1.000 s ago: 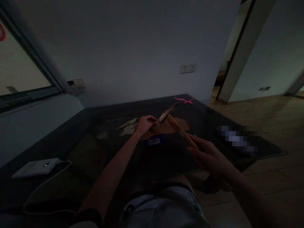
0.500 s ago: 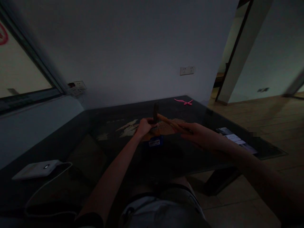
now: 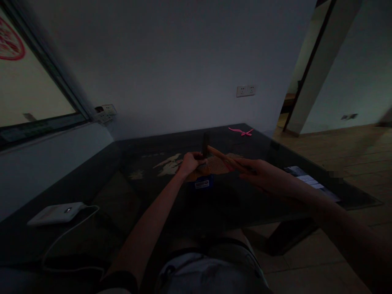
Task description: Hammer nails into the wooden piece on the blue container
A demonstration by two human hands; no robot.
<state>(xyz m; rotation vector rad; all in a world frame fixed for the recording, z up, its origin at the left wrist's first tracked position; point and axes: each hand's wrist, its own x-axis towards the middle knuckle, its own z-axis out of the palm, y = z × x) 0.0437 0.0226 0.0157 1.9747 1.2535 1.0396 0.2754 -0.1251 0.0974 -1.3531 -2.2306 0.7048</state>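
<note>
My right hand (image 3: 257, 168) is closed around the wooden handle of a hammer (image 3: 222, 154). The hammer's dark head stands upright close by the fingertips of my left hand (image 3: 190, 161). Those left fingers are pinched together; what they hold is too dark and small to make out. Below both hands lies a tan, speckled flat piece (image 3: 218, 164), partly covered by the handle and my left hand. A blue box (image 3: 204, 182) with a white label shows at the near edge of the tan piece.
The dark table (image 3: 171, 212) bears a pink ribbon-like strip (image 3: 243, 132) at the back and a white power bank (image 3: 56, 214) with a cable at the left. A flat printed item (image 3: 309, 181), perhaps a phone or leaflet, lies right. A wall (image 3: 171, 81) with sockets stands behind.
The whole view has shifted, so things appear slightly farther right. Both hands keep nearly the same places, with the hammer head still beside my left fingers.
</note>
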